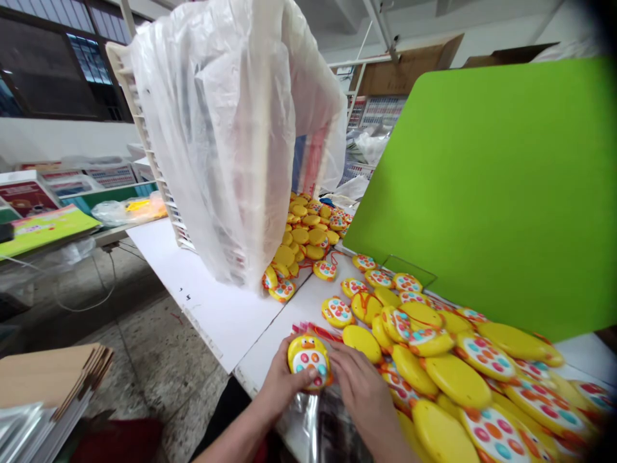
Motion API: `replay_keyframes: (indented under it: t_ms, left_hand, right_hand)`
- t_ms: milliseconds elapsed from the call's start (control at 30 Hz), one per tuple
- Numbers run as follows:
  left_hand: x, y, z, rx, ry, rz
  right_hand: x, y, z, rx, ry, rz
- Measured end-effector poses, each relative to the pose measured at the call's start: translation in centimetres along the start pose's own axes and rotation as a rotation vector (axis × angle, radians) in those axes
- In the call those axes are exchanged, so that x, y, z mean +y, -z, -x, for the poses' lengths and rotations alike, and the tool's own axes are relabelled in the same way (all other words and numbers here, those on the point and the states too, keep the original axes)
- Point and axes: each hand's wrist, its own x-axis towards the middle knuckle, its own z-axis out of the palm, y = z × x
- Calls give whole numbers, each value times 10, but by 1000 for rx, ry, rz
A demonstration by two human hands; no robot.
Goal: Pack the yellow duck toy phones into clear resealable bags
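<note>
My left hand [282, 382] is closed around a yellow duck-shaped toy [309, 362] with a white belly and coloured round buttons. Its face is turned towards me, and the left thumb lies over the lower buttons. On the toy's other side, my right hand [354, 379] has its bent fingers against the right edge; its thumb is hidden. Thin red cords [322, 331] lie on the table just behind the held toy. Right beside my right hand spreads a heap of similar yellow toys [457, 379], some belly up and others showing plain yellow backs.
A crate draped in clear plastic [231, 128] lies on its side on the white table [193, 276], with more duck toys [303, 235] at its opening. A large green board [491, 186] rises behind the heap. Flat cardboard [53, 379] is stacked at lower left.
</note>
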Motion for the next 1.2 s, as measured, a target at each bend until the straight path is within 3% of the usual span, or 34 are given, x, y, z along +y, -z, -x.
replay_keyframes:
  t_ms: [267,733,933,1200]
  left_hand:
    - [-3,-4,0,-69,-65,21]
    - [-6,-1,-1,-59,-111,-159]
    - [-7,1,0,-33,-106,-288]
    - [-3,-4,2,-65,-64,-221]
  right_hand:
    - [-15,4,-6,-35,94,189]
    - [-18,5,-4,-65,74,193]
    - [-17,9,-3,-214,48,114]
    - [-12,6,2,-206,46,209]
